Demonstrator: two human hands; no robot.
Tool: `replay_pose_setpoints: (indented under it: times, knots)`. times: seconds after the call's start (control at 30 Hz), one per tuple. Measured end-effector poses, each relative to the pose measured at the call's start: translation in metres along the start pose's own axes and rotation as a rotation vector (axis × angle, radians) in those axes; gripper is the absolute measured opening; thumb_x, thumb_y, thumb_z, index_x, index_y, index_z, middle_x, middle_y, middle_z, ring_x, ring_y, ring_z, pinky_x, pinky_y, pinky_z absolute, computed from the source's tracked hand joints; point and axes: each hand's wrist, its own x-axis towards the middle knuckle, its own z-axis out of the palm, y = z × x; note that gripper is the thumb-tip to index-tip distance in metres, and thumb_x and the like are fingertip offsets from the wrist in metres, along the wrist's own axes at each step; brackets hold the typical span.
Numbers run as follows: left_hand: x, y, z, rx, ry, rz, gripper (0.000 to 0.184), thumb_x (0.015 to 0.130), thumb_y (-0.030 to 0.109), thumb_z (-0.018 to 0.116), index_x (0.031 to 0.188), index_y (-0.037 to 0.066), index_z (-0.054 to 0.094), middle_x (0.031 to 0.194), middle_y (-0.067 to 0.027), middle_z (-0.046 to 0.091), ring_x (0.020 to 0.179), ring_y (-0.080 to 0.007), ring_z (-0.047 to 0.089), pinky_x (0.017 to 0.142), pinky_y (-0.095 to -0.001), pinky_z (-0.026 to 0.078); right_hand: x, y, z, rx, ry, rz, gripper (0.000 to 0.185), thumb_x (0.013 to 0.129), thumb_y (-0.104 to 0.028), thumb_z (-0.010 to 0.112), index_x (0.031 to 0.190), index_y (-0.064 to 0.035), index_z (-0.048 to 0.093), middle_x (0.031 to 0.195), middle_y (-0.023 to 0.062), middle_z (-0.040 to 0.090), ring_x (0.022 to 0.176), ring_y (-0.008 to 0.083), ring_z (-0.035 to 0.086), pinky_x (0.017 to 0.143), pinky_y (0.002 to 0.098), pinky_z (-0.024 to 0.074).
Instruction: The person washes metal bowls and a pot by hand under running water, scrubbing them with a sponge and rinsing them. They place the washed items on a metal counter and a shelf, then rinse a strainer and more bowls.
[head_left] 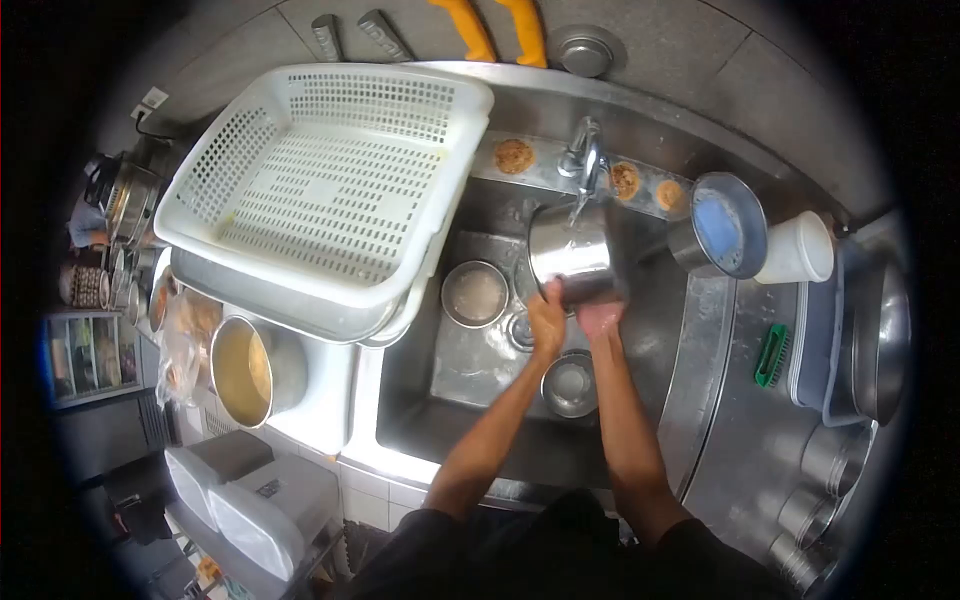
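Note:
A shiny metal pot [570, 248] is held tilted over the sink [475, 385], right under the faucet [585, 155], and water runs onto its side. My left hand [546, 318] grips the pot's lower left edge. At its lower right, my right hand [600, 315] presses against the pot, its fingers partly hidden by the metal. Below in the basin lie a round metal bowl [475, 294] at the left and a smaller metal bowl [570, 384] under my forearms.
White perforated baskets [340, 185] are stacked left of the sink, above a pot [255, 370]. Scouring pads [514, 156] lie on the back ledge. At right stand a bowl with a blue cloth [716, 228], a white container [805, 248], a green brush [772, 356] and several metal pots.

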Motion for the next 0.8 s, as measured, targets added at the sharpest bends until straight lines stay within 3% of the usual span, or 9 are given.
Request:
replay_pose_setpoints:
  times: [0.13,0.27,0.3,0.43,0.5,0.53,0.63,0.7,0.8]
  knots:
    - [-0.001,-0.017,-0.003,0.153,-0.146,-0.093,0.069,0.096,0.054,0.043,0.078,-0.010,0.062,0.060,-0.0185,0.057,0.061,-0.0188,0.054,0.058,-0.0430,0.043,-0.020,0.053,0.123,-0.830,0.492,-0.149,0.058,0.098,-0.040,0.042,0.143,-0.0042,0.035,0.149,0.0113,0.033,0.136,0.0302,0.031,0.115,0.0434,0.0188]
    - [0.045,-0.008,-0.046,0.149,-0.575,0.189,0.064,0.100,0.046,0.037,0.075,-0.008,0.061,0.056,-0.0189,0.057,0.050,-0.0206,0.054,0.048,-0.0410,0.040,-0.009,0.061,0.156,-2.253,-0.239,-0.326,0.051,0.099,-0.033,0.039,0.141,-0.0036,0.040,0.144,0.0213,0.040,0.136,0.0431,0.029,0.114,0.0521,0.0138]
    - [0.053,0.016,-0.057,0.128,-0.694,0.113,0.060,0.100,0.043,0.038,0.079,-0.008,0.062,0.057,-0.0183,0.058,0.051,-0.0210,0.055,0.051,-0.0395,0.042,0.015,0.049,0.156,-2.278,-0.316,-0.308,0.048,0.098,-0.037,0.040,0.131,-0.0048,0.053,0.136,0.0181,0.050,0.132,0.0399,0.036,0.112,0.0513,0.0202]
    - [0.050,0.041,-0.077,0.578,-0.754,0.123,0.046,0.098,0.034,0.042,0.091,-0.007,0.063,0.068,-0.0165,0.063,0.059,-0.0242,0.057,0.059,-0.0367,0.047,0.090,-0.013,0.120,-1.541,0.029,0.811,0.052,0.096,-0.047,0.049,0.126,-0.0059,0.058,0.123,0.0073,0.061,0.114,0.0263,0.057,0.102,0.0353,0.0386]
    - [0.056,-0.079,-0.060,0.195,-0.559,0.304,0.035,0.095,0.024,0.043,0.101,-0.004,0.062,0.085,-0.0187,0.064,0.073,-0.0303,0.059,0.067,-0.0400,0.048,0.051,-0.012,0.102,-1.180,0.441,0.270,0.055,0.088,-0.045,0.061,0.124,-0.0037,0.058,0.118,0.0087,0.063,0.110,0.0207,0.058,0.097,0.0355,0.0423]
    - [0.061,-0.154,-0.044,0.020,-0.468,0.291,0.032,0.093,0.019,0.043,0.107,-0.003,0.062,0.096,-0.0203,0.065,0.082,-0.0346,0.061,0.071,-0.0425,0.048,0.032,-0.012,0.082,-0.937,0.415,0.365,0.054,0.087,-0.046,0.061,0.123,-0.0070,0.058,0.119,0.0066,0.062,0.111,0.0214,0.057,0.097,0.0375,0.0430]
    - [0.034,-0.027,-0.029,0.265,-0.317,0.186,0.033,0.092,0.022,0.047,0.110,-0.001,0.061,0.116,-0.0233,0.061,0.109,-0.0365,0.059,0.089,-0.0427,0.048,-0.024,0.015,0.036,-0.759,0.589,0.133,0.054,0.090,-0.049,0.055,0.133,-0.0162,0.050,0.126,0.0038,0.057,0.123,0.0244,0.049,0.107,0.0546,0.0307]
    - [0.057,-0.043,-0.003,0.457,-0.302,0.166,0.028,0.084,0.026,0.061,0.104,0.007,0.066,0.100,-0.0154,0.068,0.090,-0.0317,0.066,0.080,-0.0432,0.051,-0.035,0.036,0.095,-0.894,0.805,0.190,0.059,0.090,-0.048,0.057,0.139,-0.0176,0.043,0.137,0.0040,0.045,0.129,0.0260,0.040,0.103,0.0527,0.0367]
    - [0.098,-0.039,-0.001,0.541,-0.965,0.389,0.028,0.084,0.029,0.060,0.098,0.006,0.066,0.093,-0.0151,0.068,0.082,-0.0306,0.066,0.074,-0.0420,0.052,-0.037,0.011,0.058,-0.701,0.652,0.327,0.049,0.091,-0.040,0.060,0.134,-0.0171,0.050,0.132,0.0033,0.054,0.125,0.0236,0.046,0.107,0.0588,0.0277]
